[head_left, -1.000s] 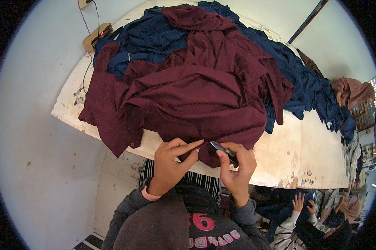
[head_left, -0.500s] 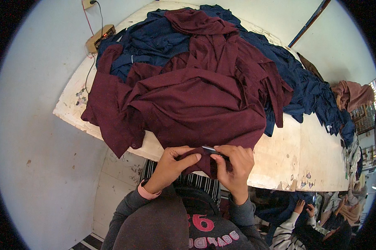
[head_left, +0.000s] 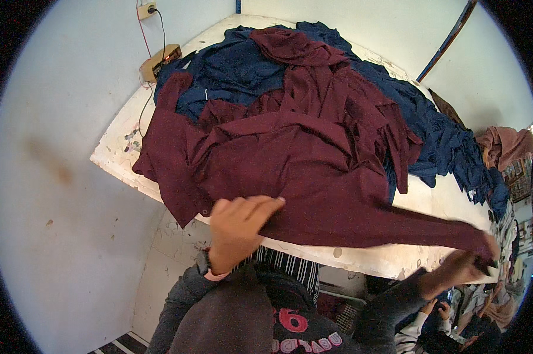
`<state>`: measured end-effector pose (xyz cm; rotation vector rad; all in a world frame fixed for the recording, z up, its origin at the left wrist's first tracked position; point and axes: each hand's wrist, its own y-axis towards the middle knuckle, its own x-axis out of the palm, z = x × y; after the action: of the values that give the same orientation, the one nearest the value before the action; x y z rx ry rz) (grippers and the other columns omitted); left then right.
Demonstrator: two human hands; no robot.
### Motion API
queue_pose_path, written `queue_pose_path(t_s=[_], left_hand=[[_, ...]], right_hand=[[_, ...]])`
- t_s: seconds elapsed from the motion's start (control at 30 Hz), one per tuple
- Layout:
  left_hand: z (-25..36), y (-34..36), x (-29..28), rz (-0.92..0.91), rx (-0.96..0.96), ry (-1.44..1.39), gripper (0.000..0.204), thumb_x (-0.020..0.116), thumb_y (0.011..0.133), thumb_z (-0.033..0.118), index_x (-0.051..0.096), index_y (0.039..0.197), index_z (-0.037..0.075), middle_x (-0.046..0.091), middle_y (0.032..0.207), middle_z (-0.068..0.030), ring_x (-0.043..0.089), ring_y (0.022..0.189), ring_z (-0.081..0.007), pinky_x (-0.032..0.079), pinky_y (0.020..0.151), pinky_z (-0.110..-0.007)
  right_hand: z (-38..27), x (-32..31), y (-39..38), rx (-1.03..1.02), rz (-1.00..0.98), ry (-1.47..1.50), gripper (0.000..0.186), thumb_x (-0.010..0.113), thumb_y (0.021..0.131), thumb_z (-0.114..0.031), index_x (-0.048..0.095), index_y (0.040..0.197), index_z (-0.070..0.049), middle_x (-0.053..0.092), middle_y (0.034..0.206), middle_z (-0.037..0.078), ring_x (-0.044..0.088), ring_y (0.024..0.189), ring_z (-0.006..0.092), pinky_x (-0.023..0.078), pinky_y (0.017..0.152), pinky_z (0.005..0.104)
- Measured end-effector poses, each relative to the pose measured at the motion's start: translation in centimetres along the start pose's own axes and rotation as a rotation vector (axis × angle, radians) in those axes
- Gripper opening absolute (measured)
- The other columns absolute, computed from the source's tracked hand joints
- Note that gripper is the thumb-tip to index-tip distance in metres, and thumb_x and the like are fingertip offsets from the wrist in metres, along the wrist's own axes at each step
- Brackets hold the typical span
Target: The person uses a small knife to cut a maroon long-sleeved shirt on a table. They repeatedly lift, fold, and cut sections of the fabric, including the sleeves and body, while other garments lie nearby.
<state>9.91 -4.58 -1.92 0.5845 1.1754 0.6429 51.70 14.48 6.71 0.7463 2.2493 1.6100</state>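
Observation:
A maroon shirt is spread over the table's near side, and one narrow part of it, seemingly a sleeve, is drawn out taut to the right. At the end of that part, my right hand is closed on the cloth, blurred by motion. A small dark pointed tool shows at its fingers, its kind unclear. My left hand lies at the shirt's near edge, fingers together and bent over the cloth, its thumb hidden.
Navy garments are heaped behind the maroon cloth and along the right of the pale worn table. A tan box with wires sits at the far left by the wall. Another person's hands are at lower right.
My right hand has swung far right, stretching the maroon cloth with it. My left hand has stayed near the table's edge. Both hands were together before, with a small metal blade between them.

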Motion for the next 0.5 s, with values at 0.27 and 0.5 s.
queue_pose_path(t_s=[0.27, 0.5], left_hand=[[-6.9, -1.2, -8.0, 0.052, -0.222, 0.048, 0.031, 0.072, 0.066, 0.018, 0.078, 0.096, 0.011, 0.077, 0.108, -0.0051, 0.070, 0.095, -0.0266, 0.047, 0.092, -0.035], [-17.8, 0.7, -14.8, -0.610, -0.419, -0.875, 0.043, 0.083, 0.072, 0.040, 0.069, 0.091, 0.003, 0.071, 0.096, -0.0086, 0.067, 0.091, -0.0204, 0.051, 0.085, -0.035]], right_hand=[[3.2, -5.6, 8.0, -0.160, 0.370, -0.262, 0.027, 0.071, 0.094, -0.019, 0.069, 0.114, 0.000, 0.072, 0.113, 0.010, 0.067, 0.105, 0.0191, 0.052, 0.090, 0.0328], [17.3, -5.0, 13.8, 0.463, -0.481, -0.287, 0.038, 0.073, 0.096, -0.025, 0.068, 0.120, 0.003, 0.072, 0.120, 0.009, 0.065, 0.108, 0.0165, 0.049, 0.096, 0.0298]])
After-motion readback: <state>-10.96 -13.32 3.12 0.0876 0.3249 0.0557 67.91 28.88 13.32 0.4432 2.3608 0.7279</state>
